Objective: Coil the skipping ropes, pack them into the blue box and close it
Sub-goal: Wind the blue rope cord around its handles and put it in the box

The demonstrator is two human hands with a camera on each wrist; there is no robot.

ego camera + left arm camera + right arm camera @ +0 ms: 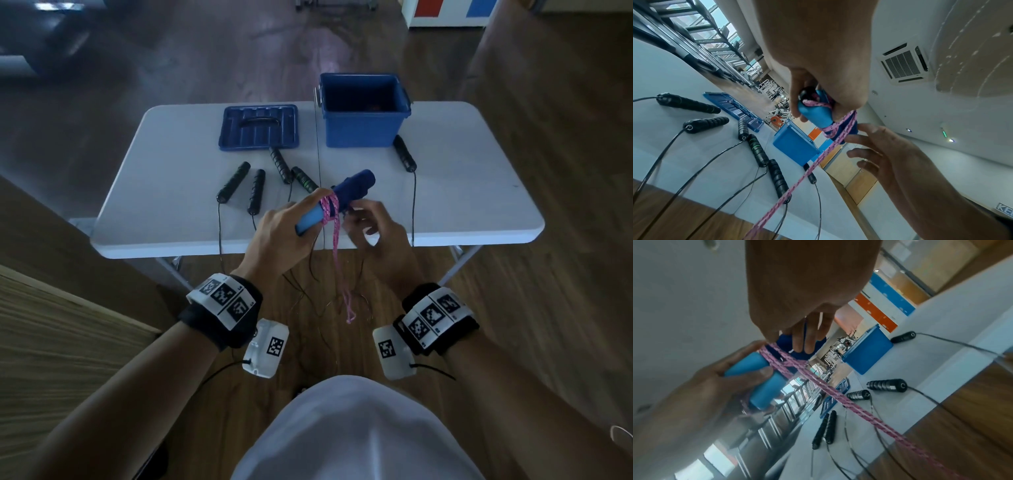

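Note:
My left hand (294, 219) grips a pair of blue handles (342, 195) above the table's front edge. A pink braided skipping rope (335, 246) is wound a few turns around them, and its doubled tail hangs toward the floor. My right hand (356, 212) is beside the wrap, with its fingers (807, 344) resting on the darker handle (785, 340); they are not curled round the rope. The open blue box (363, 126) stands at the table's back right. Its lid (258, 128) lies flat to the left. Several black rope handles (257, 192) lie on the table.
The white folding table (462, 178) has bare room at the right and far left. One black handle (404, 154) lies just in front of the box. Thin black cords (413, 212) run off the front edge and tangle on the wooden floor below my hands.

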